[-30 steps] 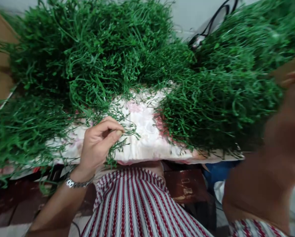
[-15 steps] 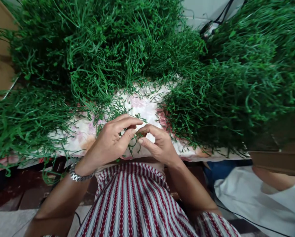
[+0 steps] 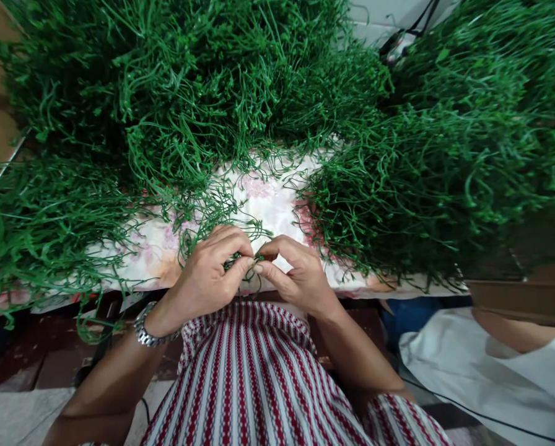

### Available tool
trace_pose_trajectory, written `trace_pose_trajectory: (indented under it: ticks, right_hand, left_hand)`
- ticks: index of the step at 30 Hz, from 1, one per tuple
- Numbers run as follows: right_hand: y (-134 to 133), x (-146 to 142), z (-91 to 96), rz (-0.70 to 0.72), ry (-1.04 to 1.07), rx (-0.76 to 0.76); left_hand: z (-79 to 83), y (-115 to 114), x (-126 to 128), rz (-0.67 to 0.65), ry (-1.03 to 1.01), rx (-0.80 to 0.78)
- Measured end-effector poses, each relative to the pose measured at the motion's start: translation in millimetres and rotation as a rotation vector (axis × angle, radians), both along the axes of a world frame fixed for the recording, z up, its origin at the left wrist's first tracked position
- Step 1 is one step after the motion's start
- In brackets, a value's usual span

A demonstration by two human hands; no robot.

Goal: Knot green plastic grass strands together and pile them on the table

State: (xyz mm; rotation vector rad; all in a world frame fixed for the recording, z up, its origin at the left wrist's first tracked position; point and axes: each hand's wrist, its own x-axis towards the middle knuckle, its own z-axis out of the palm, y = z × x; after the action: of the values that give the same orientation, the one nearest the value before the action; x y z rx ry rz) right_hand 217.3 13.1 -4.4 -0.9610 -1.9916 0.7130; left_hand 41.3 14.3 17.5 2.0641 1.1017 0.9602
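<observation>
– left hand [image 3: 207,279] is pinching a thin green sprig [image 3: 257,256] between thumb and forefinger, and the right hand [image 3: 298,279] is pinching the same sprig from the other side. the fingertips are almost meeting in the middle and the other fingers are curling in.
– where's that sprig sitting exactly?
– it's hovering just over the near edge of the floral cloth [image 3: 277,207] that's covering the tabletop, right in front of the person's striped top [image 3: 259,384]. a few loose strands are trailing from the left hand back toward the heaps.
– how much green stuff are we talking about?
– loads lol. the left pile [image 3: 45,217] is spilling over the left end of the cloth, the back pile [image 3: 203,87] is towering behind it, and the right pile [image 3: 445,167] is filling the whole right side. a bare patch of cloth is showing between them, and both hands are working at the front of that patch.
– anything else showing?
– a metal watch [image 3: 148,332] is sitting on the left wrist. someone else's white sleeve [image 3: 514,378] is showing at the lower right, well apart from the hands. black cables [image 3: 414,25] are poking up behind the piles, and i can't tell what they're hooked to.
</observation>
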Motion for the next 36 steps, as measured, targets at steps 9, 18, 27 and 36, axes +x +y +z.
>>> trace_pose_trajectory:
  ticks: [9, 18, 27, 36]
  right_hand:
    - [5, 0, 5.7, 0.125, -0.040, -0.023]
    - [0, -15, -0.5, 0.066, 0.021, -0.087]
    - [-3, -22, 0.0, 0.028, 0.095, -0.117]
    - [-7, -35, -12.5, -0.071, 0.244, 0.019]
  left_hand:
    - [-0.7, 2, -3, -0.078, -0.093, 0.035]
    - [-3.2, -9, 1, 0.080, 0.063, 0.080]
    - [-2.6, -9, 0, 0.131, -0.006, 0.106]
    - [-6.9, -13, 5, 0.298, -0.267, -0.042]
